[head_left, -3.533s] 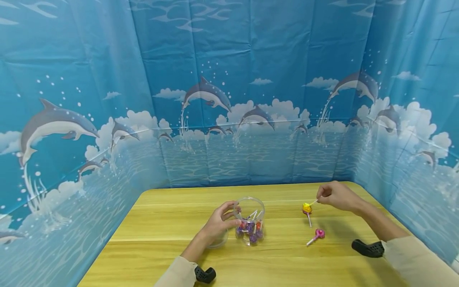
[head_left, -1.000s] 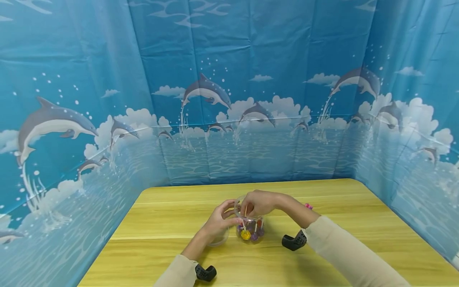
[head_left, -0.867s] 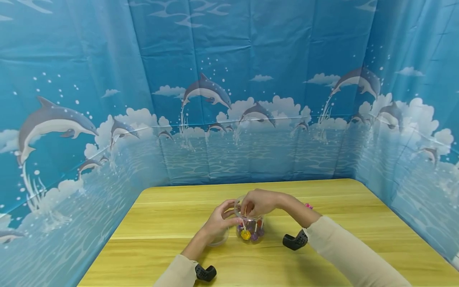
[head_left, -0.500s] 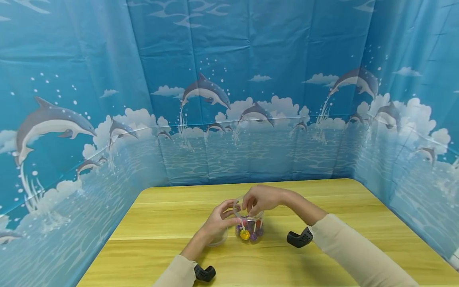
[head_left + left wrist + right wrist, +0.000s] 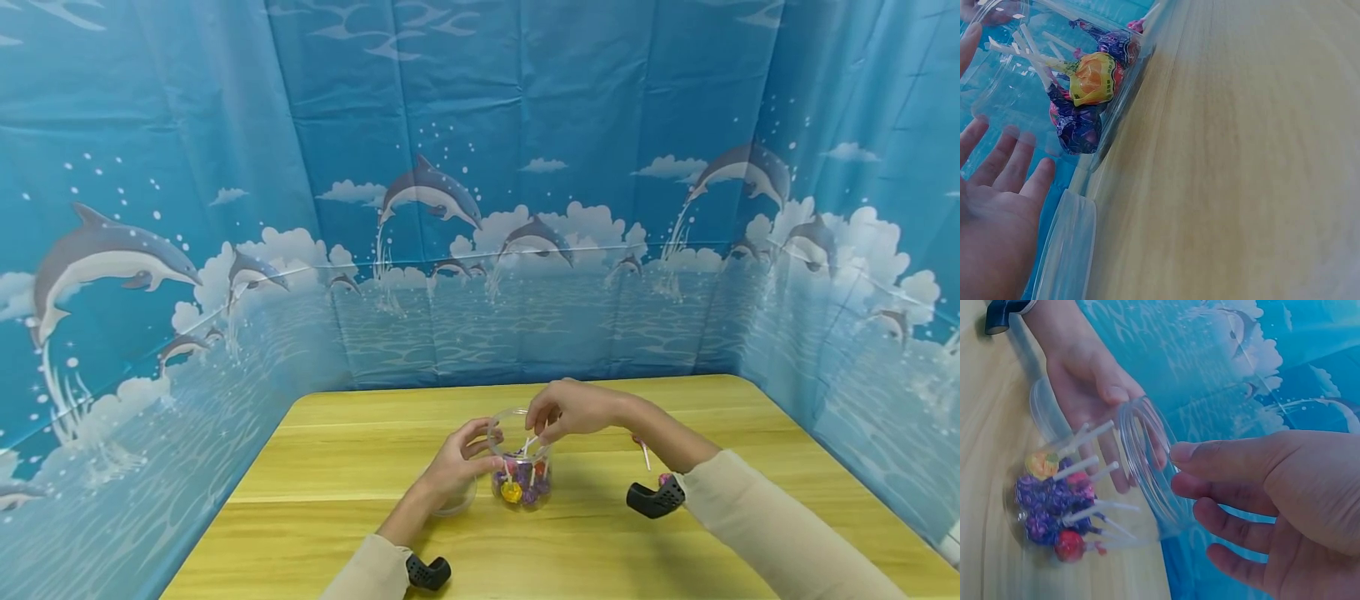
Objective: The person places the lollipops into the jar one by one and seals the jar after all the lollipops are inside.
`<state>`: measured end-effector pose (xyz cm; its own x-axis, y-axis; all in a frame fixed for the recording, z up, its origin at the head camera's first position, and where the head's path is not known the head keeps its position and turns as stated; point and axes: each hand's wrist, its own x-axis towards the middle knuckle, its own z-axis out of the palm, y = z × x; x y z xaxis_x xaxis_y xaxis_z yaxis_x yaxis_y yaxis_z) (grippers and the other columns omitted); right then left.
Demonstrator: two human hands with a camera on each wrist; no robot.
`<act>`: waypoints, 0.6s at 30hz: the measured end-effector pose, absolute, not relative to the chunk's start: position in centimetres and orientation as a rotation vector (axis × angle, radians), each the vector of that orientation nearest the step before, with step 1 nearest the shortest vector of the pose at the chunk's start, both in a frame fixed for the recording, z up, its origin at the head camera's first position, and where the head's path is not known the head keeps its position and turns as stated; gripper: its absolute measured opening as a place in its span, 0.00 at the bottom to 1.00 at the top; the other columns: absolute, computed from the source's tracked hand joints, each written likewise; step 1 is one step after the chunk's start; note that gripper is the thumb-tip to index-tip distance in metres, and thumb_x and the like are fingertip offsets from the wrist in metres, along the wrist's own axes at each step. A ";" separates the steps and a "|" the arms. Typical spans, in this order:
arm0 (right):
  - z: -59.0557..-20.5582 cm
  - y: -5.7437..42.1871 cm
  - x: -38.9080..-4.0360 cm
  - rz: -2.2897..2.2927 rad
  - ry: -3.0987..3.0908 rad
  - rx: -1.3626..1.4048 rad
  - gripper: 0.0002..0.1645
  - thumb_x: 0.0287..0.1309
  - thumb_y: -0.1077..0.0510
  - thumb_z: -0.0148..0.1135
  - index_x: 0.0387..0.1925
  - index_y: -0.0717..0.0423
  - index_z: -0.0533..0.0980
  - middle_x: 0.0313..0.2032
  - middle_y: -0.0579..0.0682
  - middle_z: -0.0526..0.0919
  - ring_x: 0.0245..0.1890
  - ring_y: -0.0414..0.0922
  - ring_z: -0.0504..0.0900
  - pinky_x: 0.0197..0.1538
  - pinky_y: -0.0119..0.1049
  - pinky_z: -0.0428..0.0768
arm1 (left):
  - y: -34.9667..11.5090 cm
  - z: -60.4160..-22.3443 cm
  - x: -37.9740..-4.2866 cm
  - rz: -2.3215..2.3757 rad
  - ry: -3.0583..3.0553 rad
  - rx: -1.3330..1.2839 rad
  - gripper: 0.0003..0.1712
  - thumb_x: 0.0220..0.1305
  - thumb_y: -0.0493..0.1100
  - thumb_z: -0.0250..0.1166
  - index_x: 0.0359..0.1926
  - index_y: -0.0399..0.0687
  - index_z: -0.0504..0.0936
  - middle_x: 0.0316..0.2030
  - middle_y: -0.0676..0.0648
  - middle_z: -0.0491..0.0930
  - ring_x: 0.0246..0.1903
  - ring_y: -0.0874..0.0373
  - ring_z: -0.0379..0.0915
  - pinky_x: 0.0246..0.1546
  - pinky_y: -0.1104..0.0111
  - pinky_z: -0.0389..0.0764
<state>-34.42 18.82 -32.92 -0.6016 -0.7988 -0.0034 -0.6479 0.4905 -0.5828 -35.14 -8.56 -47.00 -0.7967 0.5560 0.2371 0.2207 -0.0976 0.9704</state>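
A clear plastic jar (image 5: 512, 411) stands on the table, holding several wrapped lollipops with white sticks. Among them are a yellow-orange lollipop (image 5: 1092, 80), a purple lollipop (image 5: 1040, 525) and a red lollipop (image 5: 1070, 546). My left hand (image 5: 453, 467) holds the jar's left side, thumb in front and fingers spread behind. At the right of the jar's mouth is my right hand (image 5: 573, 408), its thumb and fingertips close to the rim with nothing between them. A clear round lid (image 5: 1072, 250) lies beside the jar, partly hidden under the left hand.
Right of the jar, a lollipop (image 5: 646, 454) shows mainly its stick. A pink lollipop (image 5: 664, 479) lies nearer, partly covered by the black wrist device (image 5: 656, 498). A dolphin-print curtain (image 5: 480, 317) surrounds the table (image 5: 540, 558) at the back and sides.
The right hand carried the yellow lollipop from the table into the jar and let it go. It has since risen and moved right to the rim. The left hand stays on the jar.
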 end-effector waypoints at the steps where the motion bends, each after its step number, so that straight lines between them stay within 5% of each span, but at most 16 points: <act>1: -32.9 19.1 -34.4 -0.793 2.471 -1.223 0.11 0.68 0.62 0.68 0.50 0.56 0.85 0.41 0.45 0.86 0.41 0.39 0.84 0.45 0.36 0.84 | -8.6 -47.1 -35.2 1.981 1.926 0.859 0.37 0.72 0.45 0.69 0.75 0.43 0.66 0.69 0.40 0.69 0.71 0.39 0.63 0.62 0.54 0.76; 18: -33.2 23.9 -33.1 -0.875 2.529 -1.144 0.11 0.69 0.64 0.66 0.50 0.55 0.84 0.41 0.43 0.85 0.42 0.43 0.84 0.46 0.38 0.84 | -8.6 -47.4 -35.2 2.007 1.885 0.897 0.37 0.71 0.45 0.70 0.75 0.43 0.66 0.67 0.41 0.71 0.72 0.33 0.59 0.60 0.58 0.78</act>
<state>-33.08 23.90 -33.23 -0.6684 -0.7430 0.0344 -0.6055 0.5167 -0.6053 -35.24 -8.57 -47.36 -0.7812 0.5655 0.2646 0.2285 -0.1354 0.9641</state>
